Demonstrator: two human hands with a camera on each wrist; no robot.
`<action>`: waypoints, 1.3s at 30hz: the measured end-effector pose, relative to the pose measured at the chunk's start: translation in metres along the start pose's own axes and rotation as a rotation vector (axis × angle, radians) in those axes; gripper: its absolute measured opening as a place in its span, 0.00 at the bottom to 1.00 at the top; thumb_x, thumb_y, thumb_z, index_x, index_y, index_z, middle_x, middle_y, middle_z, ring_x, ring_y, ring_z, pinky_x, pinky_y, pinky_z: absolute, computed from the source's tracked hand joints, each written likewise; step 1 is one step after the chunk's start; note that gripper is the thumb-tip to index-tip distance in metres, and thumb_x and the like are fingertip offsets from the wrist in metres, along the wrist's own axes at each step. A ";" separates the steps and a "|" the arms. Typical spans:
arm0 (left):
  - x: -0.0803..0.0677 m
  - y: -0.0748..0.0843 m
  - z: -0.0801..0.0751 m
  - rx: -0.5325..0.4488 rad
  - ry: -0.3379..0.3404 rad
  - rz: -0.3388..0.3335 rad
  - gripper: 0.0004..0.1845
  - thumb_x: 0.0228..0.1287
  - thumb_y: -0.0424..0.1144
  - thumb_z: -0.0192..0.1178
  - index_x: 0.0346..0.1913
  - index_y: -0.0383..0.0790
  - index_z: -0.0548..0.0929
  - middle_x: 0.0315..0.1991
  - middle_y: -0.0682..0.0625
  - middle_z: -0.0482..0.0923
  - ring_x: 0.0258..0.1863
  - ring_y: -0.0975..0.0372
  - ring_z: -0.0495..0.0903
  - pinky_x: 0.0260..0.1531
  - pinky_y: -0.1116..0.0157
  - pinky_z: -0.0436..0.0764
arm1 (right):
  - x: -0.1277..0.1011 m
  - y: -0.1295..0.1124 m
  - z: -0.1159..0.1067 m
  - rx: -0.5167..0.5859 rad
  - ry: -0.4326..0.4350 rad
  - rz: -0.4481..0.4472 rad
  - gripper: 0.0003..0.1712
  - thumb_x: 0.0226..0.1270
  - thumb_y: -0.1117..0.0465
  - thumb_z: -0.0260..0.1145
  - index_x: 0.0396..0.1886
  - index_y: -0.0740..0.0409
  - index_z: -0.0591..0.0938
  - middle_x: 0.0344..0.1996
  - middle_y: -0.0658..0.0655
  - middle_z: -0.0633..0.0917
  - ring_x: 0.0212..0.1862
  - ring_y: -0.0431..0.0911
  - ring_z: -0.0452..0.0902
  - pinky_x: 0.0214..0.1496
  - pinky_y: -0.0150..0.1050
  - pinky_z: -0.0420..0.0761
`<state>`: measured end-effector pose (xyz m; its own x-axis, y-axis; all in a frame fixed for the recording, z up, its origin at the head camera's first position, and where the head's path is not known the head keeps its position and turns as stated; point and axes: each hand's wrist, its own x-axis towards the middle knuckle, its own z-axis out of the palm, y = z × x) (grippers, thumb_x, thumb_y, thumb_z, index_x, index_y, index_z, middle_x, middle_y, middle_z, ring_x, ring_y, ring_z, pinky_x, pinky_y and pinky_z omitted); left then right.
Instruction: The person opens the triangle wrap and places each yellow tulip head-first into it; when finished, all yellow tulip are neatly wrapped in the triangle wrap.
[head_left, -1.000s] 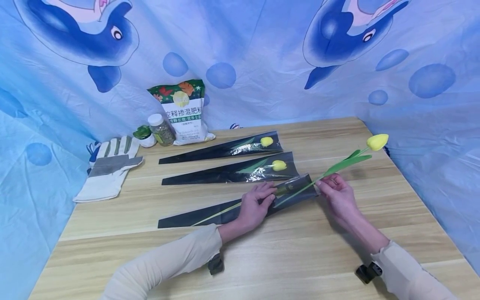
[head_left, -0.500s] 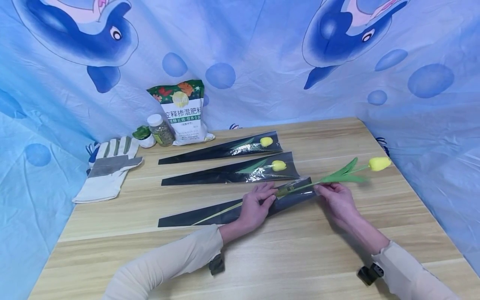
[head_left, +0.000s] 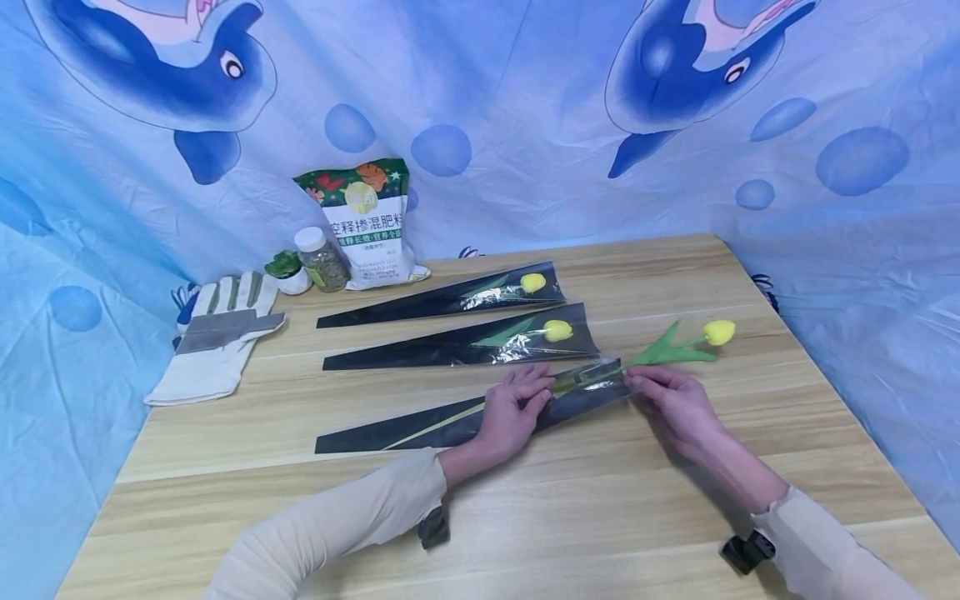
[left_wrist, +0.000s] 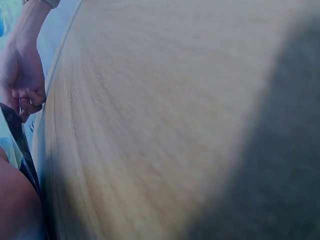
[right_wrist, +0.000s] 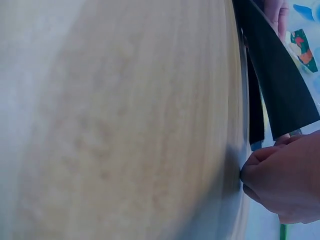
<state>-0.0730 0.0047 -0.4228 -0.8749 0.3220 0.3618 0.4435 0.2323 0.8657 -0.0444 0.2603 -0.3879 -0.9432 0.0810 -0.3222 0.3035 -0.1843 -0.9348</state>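
Observation:
A yellow tulip (head_left: 719, 332) with green leaves lies to the right of the nearest black-and-clear flower sleeve (head_left: 420, 428), its stem running into the wide mouth. My right hand (head_left: 678, 408) pinches the stem at that mouth; in the right wrist view its fingers (right_wrist: 260, 160) are curled beside the dark sleeve end. Across the middle of this sleeve rests my left hand (head_left: 512, 414), pressing it onto the table, thumb apart from the other fingers. A pale line shows along the narrow part of the sleeve. Where the stem ends is hidden by the left hand and the sleeve.
Behind lie two more sleeves, one holding a yellow tulip (head_left: 558, 331), the farther holding another yellow tulip (head_left: 533, 283). At the back left stand a fertilizer bag (head_left: 371, 233), a jar (head_left: 324, 262) and a small potted plant (head_left: 288, 273). Work gloves (head_left: 217, 337) lie left.
The held tulip has dropped from its slant toward the table, then slid left, so its leaves sit closer to the sleeve mouth. The left hand has stayed in place.

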 end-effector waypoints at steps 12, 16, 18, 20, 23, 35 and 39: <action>0.001 -0.002 0.001 0.020 0.001 -0.002 0.12 0.63 0.24 0.64 0.48 0.28 0.86 0.58 0.37 0.79 0.64 0.44 0.73 0.70 0.46 0.59 | 0.000 -0.019 -0.036 -0.607 0.054 -0.395 0.14 0.70 0.66 0.67 0.50 0.72 0.82 0.36 0.47 0.87 0.35 0.34 0.79 0.33 0.26 0.79; 0.002 0.000 -0.001 0.030 -0.002 -0.001 0.12 0.62 0.24 0.65 0.49 0.28 0.86 0.58 0.37 0.79 0.64 0.45 0.73 0.70 0.47 0.59 | 0.013 -0.031 -0.064 -0.876 0.073 -0.712 0.06 0.62 0.75 0.69 0.38 0.68 0.86 0.31 0.58 0.88 0.27 0.33 0.75 0.25 0.24 0.73; 0.002 -0.001 -0.001 0.032 -0.010 -0.009 0.12 0.62 0.24 0.65 0.49 0.28 0.86 0.58 0.38 0.79 0.65 0.45 0.73 0.70 0.47 0.59 | 0.020 -0.035 -0.077 -1.019 0.074 -0.825 0.09 0.56 0.78 0.71 0.35 0.64 0.88 0.31 0.60 0.88 0.25 0.35 0.74 0.24 0.25 0.72; 0.002 -0.001 -0.001 0.036 -0.016 -0.011 0.12 0.62 0.24 0.65 0.49 0.28 0.86 0.58 0.38 0.79 0.65 0.45 0.72 0.70 0.47 0.59 | 0.024 -0.037 -0.087 -1.125 0.063 -0.882 0.11 0.51 0.79 0.73 0.33 0.63 0.88 0.31 0.60 0.88 0.25 0.38 0.75 0.25 0.29 0.74; 0.002 -0.001 -0.001 0.037 -0.020 -0.016 0.12 0.62 0.24 0.65 0.49 0.28 0.86 0.58 0.37 0.79 0.65 0.45 0.72 0.70 0.47 0.59 | 0.030 -0.038 -0.095 -1.238 0.032 -0.934 0.13 0.46 0.77 0.78 0.32 0.60 0.88 0.30 0.58 0.88 0.27 0.46 0.78 0.29 0.40 0.78; 0.001 -0.002 0.001 0.048 -0.017 -0.015 0.12 0.62 0.25 0.65 0.49 0.29 0.87 0.57 0.37 0.79 0.64 0.45 0.73 0.70 0.46 0.59 | 0.047 -0.032 -0.100 -1.380 -0.039 -0.987 0.19 0.37 0.74 0.81 0.30 0.51 0.89 0.33 0.59 0.88 0.31 0.56 0.75 0.28 0.47 0.65; 0.000 -0.003 0.002 0.043 -0.016 -0.012 0.12 0.62 0.24 0.65 0.49 0.29 0.87 0.57 0.37 0.80 0.64 0.44 0.73 0.70 0.46 0.59 | 0.047 -0.030 -0.101 -1.382 -0.043 -0.951 0.18 0.39 0.74 0.81 0.30 0.51 0.89 0.33 0.59 0.88 0.31 0.55 0.72 0.28 0.45 0.59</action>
<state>-0.0745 0.0055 -0.4260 -0.8771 0.3336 0.3454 0.4411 0.2756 0.8541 -0.0847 0.3685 -0.3899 -0.8442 -0.3792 0.3788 -0.4773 0.8534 -0.2094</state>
